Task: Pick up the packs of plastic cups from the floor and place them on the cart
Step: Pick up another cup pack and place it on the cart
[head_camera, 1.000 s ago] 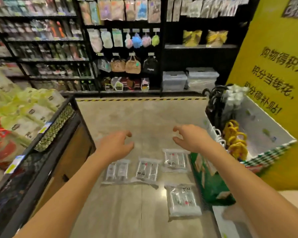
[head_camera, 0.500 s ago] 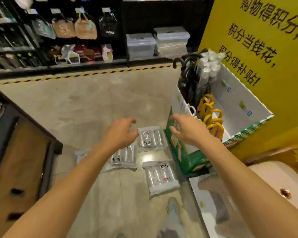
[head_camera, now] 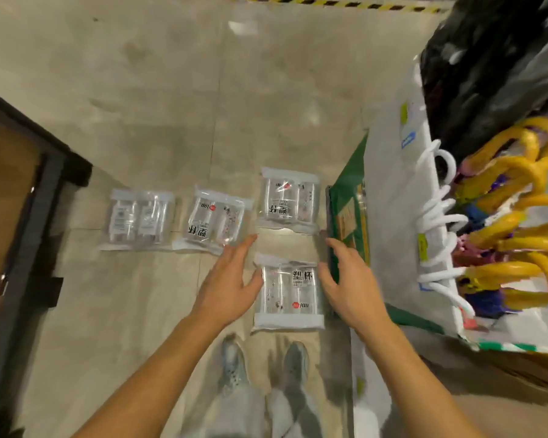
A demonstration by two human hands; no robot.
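Slippage worries me: the nearest pack (head_camera: 290,295) of cups lies on the floor (head_camera: 171,105) between my open left hand (head_camera: 231,279) and open right hand (head_camera: 351,279), neither gripping, and its glossy film could slide from flat palms. It reads 塑杯 and 100; three other packs (head_camera: 215,221) lie beyond.

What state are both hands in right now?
Left hand: open, holding nothing, beside the nearest cup pack.
Right hand: open, holding nothing, on that pack's other side.

The packs (head_camera: 288,289) are of glossy clear plastic; the floor (head_camera: 159,99) is smooth, slightly shiny stone tile.
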